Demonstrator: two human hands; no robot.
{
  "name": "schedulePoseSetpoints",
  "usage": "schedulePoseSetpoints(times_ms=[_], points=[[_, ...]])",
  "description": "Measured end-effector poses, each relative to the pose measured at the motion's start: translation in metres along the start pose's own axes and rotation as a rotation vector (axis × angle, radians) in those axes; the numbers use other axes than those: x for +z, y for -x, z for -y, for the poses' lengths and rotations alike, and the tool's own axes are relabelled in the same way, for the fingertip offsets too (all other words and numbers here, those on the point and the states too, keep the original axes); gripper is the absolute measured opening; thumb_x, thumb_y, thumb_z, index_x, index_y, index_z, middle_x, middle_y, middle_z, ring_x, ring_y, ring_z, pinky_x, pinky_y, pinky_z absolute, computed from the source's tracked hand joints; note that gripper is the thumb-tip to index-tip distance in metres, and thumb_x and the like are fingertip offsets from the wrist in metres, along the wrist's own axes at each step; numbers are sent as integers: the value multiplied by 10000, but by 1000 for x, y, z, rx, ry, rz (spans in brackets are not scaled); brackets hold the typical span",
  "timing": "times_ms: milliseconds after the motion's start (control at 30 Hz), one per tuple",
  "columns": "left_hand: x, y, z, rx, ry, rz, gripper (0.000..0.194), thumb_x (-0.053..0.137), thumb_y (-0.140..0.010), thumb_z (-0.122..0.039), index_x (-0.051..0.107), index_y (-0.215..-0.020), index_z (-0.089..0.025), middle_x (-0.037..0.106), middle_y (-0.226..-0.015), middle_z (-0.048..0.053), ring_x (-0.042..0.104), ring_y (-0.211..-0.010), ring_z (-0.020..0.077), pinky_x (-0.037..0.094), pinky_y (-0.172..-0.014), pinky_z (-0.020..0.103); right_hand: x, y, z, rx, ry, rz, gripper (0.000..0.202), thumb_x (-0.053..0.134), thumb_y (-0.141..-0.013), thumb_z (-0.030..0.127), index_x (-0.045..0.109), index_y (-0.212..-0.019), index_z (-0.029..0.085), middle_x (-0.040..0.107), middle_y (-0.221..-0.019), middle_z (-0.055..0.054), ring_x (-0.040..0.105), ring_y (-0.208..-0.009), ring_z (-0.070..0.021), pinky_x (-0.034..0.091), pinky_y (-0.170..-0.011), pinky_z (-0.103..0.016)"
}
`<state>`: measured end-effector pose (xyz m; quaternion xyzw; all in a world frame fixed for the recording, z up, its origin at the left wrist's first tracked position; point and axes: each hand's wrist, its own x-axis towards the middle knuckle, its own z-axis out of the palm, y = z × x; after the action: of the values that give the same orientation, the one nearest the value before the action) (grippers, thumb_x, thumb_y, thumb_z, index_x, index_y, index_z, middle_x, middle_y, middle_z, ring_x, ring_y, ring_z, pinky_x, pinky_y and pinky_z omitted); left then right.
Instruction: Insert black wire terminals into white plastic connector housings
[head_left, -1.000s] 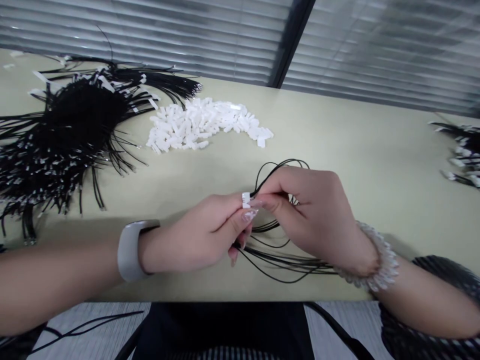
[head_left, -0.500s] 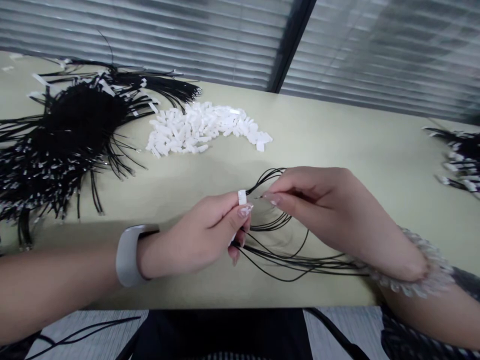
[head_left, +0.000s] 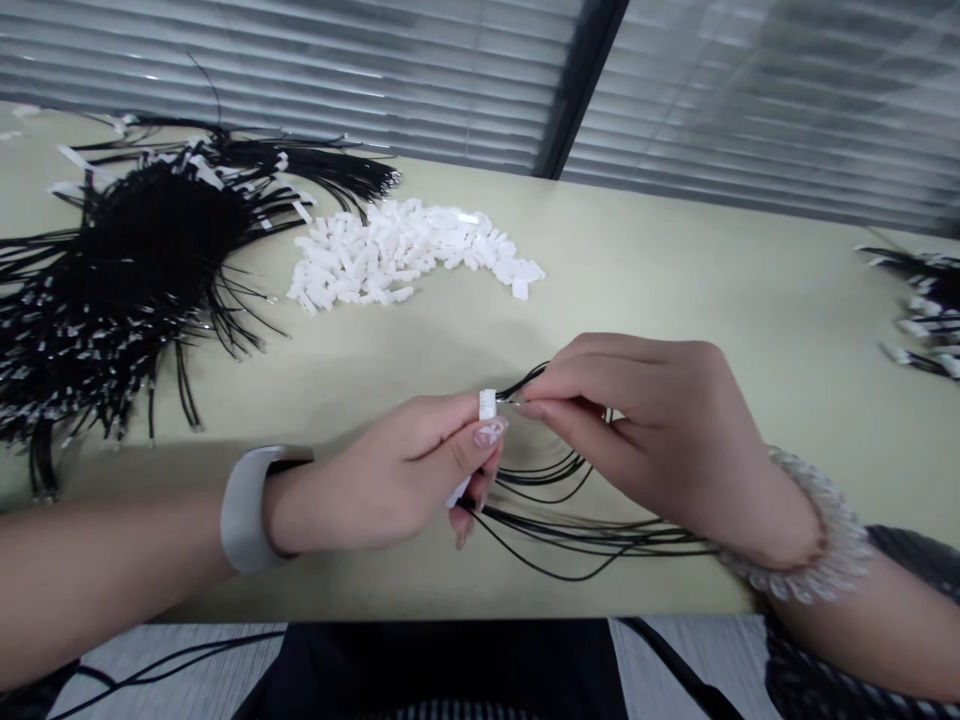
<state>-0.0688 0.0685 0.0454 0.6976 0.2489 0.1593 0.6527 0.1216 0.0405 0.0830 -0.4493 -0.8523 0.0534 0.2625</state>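
small white connector (head_left: 487,402), partly hidden, black wires (head_left: 523,382) curving rightward

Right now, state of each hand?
Left hand: closed, holding a white connector.
Right hand: closed, pinching a wire end at the connector.

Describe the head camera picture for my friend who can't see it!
At a pale table, the left hand holds a white connector trailing black wires, and the right hand pinches a wire close to it. Beyond is a heap of white pieces, with a larger dark wire pile left of it.
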Motion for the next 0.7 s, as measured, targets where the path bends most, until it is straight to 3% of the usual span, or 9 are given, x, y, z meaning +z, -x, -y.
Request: schedulePoseSetpoints(times_ms=[233,367,500,700], points=[[0,-2,1,-5,20,4,318,276,-902,-387,410,-732,-154,475,-637,-46,509,-485,37,459,-482,159,0,3,3,-29,1,-36,102,522,-791,137,606,-753,182,603,-700,10,536,-652,-53,408,-563,-180],[1,-2,0,-7,-11,27,328,280,-899,-394,415,-724,-152,468,-639,-46,508,-485,38,461,-482,163,3,2,7,164,-243,-123,71,586,-744,158,542,-797,175,596,-700,21,534,-602,-47,430,-523,-166],[1,-1,0,-3,-46,30,341,274,-902,-392,416,-711,-148,467,-637,-45,503,-477,29,455,-482,152,8,1,7,353,-559,-58,184,592,-738,178,455,-861,184,594,-705,23,571,-620,-69,468,-540,-177],[1,-2,-1,-9,-89,61,348,244,-907,-385,408,-708,-151,466,-637,-39,506,-495,43,458,-502,172,13,-2,7,448,-711,-39,183,587,-719,121,431,-799,175,582,-640,31,552,-571,-49,454,-522,-149]])
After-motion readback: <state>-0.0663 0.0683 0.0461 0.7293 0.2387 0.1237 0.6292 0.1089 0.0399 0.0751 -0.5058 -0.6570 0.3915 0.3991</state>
